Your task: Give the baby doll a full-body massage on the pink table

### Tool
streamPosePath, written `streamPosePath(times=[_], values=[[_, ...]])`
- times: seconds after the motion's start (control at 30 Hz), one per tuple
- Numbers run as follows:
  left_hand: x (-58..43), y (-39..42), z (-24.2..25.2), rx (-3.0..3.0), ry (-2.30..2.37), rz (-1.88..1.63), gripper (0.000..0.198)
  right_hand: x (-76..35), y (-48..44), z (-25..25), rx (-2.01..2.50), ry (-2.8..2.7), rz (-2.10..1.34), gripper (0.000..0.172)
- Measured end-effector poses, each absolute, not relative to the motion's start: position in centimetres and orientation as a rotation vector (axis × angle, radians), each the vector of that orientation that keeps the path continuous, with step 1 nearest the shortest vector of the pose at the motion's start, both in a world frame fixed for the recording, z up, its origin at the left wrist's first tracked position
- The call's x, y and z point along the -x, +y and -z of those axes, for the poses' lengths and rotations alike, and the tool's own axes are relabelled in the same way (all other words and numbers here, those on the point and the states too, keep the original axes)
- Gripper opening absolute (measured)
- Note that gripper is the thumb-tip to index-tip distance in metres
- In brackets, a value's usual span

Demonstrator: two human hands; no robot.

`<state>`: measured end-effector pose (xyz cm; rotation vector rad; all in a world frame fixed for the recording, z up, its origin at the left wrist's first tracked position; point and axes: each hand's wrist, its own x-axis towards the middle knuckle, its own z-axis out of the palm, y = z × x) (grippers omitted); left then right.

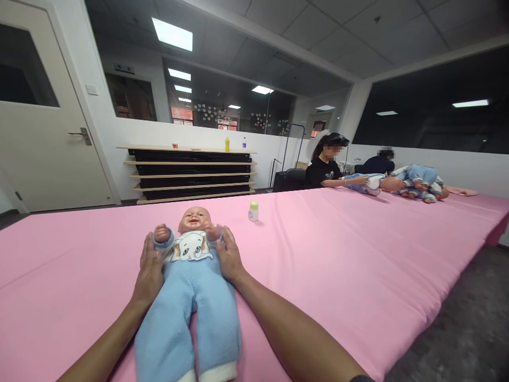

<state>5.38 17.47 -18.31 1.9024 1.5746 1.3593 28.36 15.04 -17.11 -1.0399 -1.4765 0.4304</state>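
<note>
Left hand (pixel 150 271) and right hand (pixel 230 259), open, flank the blue-fleece-clad plastic baby doll (pixel 194 275): likely light, soft outside; grip its torso.

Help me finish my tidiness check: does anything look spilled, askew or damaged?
Nothing looks spilled or damaged. The least tidy spot is the far right, where several dolls lie heaped untidily together. The pink cover is lightly creased. The doll between left hand and right hand lies face up, and the small bottle stands upright.

Bright light panels (pixel 470 103) in dark glass (pixel 429 127), stretched edges
</note>
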Motion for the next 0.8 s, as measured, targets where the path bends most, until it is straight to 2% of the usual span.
streamPosePath(times=[0.27,0.37,0.5,0.67,0.8], values=[[-6.0,17.6,18.0,-2.071,1.415,-1.175,0.064,-27.6,15.1,16.8,0.996,-1.611,-0.440,0.034],[-6.3,17.2,17.8,-2.072,1.457,-1.162,0.063,-27.4,15.0,16.9,0.988,-1.617,-0.414,0.035],[-6.3,16.6,17.3,-1.938,1.497,-1.351,0.065,-27.7,14.7,17.0,0.982,-1.430,-0.388,0.053],[-5.4,16.1,16.5,-1.552,1.681,-1.710,0.068,-29.6,15.8,17.8,1.215,-0.899,-0.443,0.054],[-5.1,16.0,16.4,-1.461,1.705,-1.756,0.070,-30.0,16.3,17.8,1.214,-0.858,-0.451,0.055]])
